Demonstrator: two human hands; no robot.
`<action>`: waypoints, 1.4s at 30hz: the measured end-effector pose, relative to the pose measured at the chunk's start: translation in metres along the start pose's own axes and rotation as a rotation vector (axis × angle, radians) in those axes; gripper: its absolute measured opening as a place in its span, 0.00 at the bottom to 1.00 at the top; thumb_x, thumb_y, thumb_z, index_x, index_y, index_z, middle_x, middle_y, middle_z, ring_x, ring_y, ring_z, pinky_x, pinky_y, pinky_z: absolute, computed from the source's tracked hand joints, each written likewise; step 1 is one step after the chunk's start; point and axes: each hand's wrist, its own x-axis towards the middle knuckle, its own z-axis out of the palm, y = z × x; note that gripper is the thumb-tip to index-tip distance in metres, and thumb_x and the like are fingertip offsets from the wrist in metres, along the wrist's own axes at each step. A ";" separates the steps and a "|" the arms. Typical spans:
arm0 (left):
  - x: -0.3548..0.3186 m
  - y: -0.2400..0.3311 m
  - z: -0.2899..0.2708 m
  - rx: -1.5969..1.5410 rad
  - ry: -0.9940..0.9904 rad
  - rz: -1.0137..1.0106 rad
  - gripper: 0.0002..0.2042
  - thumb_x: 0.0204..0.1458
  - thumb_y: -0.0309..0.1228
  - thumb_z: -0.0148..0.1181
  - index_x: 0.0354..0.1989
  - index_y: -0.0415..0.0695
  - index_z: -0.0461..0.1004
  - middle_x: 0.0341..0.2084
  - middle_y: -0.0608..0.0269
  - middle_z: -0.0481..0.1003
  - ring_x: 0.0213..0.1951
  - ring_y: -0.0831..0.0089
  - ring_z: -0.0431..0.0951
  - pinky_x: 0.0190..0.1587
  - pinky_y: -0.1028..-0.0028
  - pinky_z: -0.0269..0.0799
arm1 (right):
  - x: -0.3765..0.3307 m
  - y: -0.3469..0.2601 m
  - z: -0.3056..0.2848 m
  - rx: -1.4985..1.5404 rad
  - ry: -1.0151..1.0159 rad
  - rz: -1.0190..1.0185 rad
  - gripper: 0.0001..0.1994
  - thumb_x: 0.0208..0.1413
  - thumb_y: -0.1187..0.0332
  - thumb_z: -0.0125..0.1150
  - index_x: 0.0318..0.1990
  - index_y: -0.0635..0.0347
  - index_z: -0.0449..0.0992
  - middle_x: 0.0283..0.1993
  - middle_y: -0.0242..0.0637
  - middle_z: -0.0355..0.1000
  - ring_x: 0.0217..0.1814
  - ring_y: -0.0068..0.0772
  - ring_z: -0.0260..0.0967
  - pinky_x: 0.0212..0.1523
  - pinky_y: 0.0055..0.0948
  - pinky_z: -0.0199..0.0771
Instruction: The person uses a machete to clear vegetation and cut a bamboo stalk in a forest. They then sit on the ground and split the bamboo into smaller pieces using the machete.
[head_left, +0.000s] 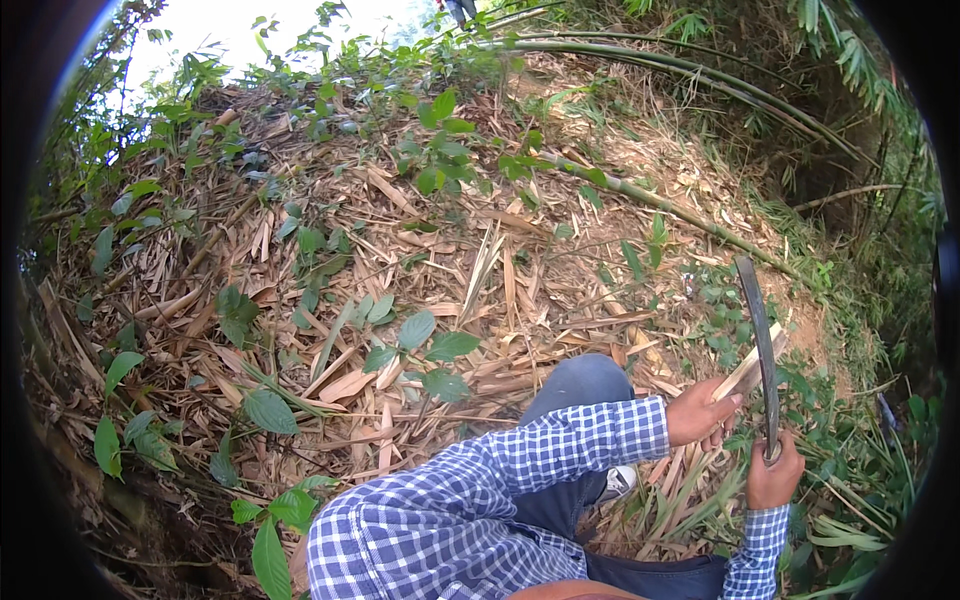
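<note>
Knife (760,340) gripped by the right hand (776,476) overlaps a pale strip (741,377) clasped in the left hand (697,413)

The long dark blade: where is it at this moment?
The head view shows the blade at right, extending up from the right hand and crossing in front of the pale split piece in the left hand.

No readable text or numbers

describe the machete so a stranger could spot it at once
From the blue-checked shirt, follow its sleeves to the lower right. The machete rises from the right hand, crossing the pale split stick in the left hand. Unlike that stick, it is dark and slightly curved.
</note>
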 end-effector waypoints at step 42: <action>-0.021 0.017 0.086 0.168 -0.371 0.003 0.13 0.63 0.31 0.48 0.49 0.34 0.64 0.27 0.60 0.71 0.20 0.76 0.72 0.17 0.80 0.69 | -0.043 0.044 -0.072 -0.496 0.215 -0.040 0.09 0.38 0.65 0.64 0.25 0.55 0.70 0.19 0.40 0.70 0.21 0.46 0.71 0.22 0.42 0.69</action>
